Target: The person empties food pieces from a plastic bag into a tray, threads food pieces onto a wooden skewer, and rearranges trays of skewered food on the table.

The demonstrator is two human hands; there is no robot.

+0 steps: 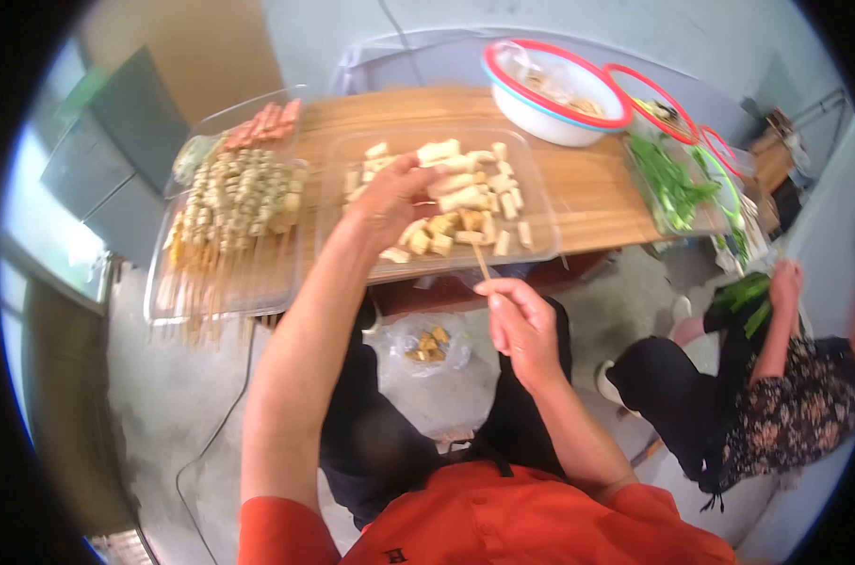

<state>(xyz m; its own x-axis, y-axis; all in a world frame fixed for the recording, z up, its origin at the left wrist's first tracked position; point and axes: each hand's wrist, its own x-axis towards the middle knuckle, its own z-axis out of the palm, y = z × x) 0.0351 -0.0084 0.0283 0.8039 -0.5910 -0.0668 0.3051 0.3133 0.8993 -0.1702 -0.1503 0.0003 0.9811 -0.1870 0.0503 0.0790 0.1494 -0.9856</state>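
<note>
My left hand (pixel 394 200) reaches over a clear plastic tray (pixel 545 235) of pale tofu rolls (pixel 463 198). Its thumb and fingers close around a roll at the pile's edge, though the fingertips are partly hidden among the pieces. In my right hand (pixel 521 325), thumb and fingers pinch a thin wooden skewer (pixel 484 266), which points up toward the tray's near side. Golden tofu chunks (pixel 441 243) lie along that side, close to the skewer's upper end.
Filled skewers (pixel 234 202) are piled in a tray at left, beside pink pieces (pixel 267 124). A red-rimmed basin (pixel 559 104) and leafy greens (pixel 667 184) stand to the right. A bag of chunks (pixel 430 344) lies below. Another person (pixel 766 405) sits at right holding greens.
</note>
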